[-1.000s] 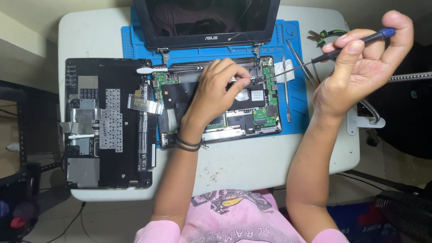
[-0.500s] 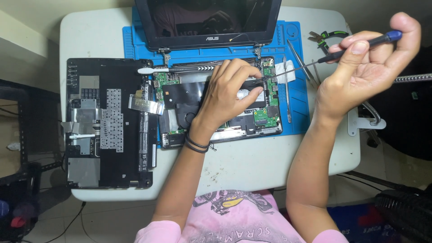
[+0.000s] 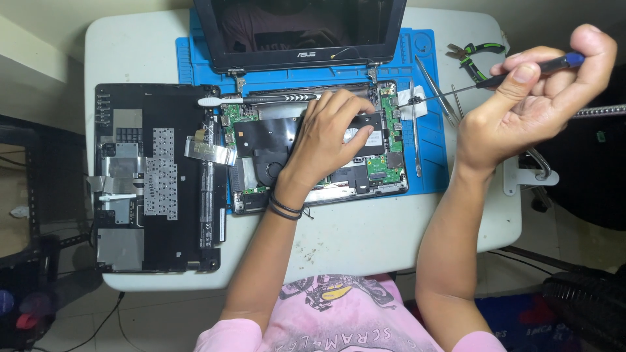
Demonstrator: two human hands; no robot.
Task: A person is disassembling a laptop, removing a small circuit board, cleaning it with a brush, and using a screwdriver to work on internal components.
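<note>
Change since the earlier frame: left hand (image 3: 326, 140) has slid further right across the opened laptop base (image 3: 313, 146), fingers now spread over the black sheet near the hinge edge; right hand (image 3: 528, 98) remains raised off to the right.

Item 1, laptop base: lies on the blue mat (image 3: 427, 163) at the back middle of the table (image 3: 365, 241), screen (image 3: 303, 29) tilted up behind it. Judged stiff as a shell but fragile inside, with bare green boards and thin ribbon cable; best steadied by the outer frame, not the boards.

Item 2, screwdriver (image 3: 502, 75): slim, light, rigid; blue-capped handle, fine tip pointing left over the mat's right edge. Best held at the handle.

Left hand: open, palm down, fingertips pressing on the base, holding nothing.

Right hand: closed round the screwdriver handle, thumb along the shaft.

Nearby: detached black bottom cover (image 3: 153, 176) at the table's left edge; pliers (image 3: 473, 55) at the back right corner.
</note>
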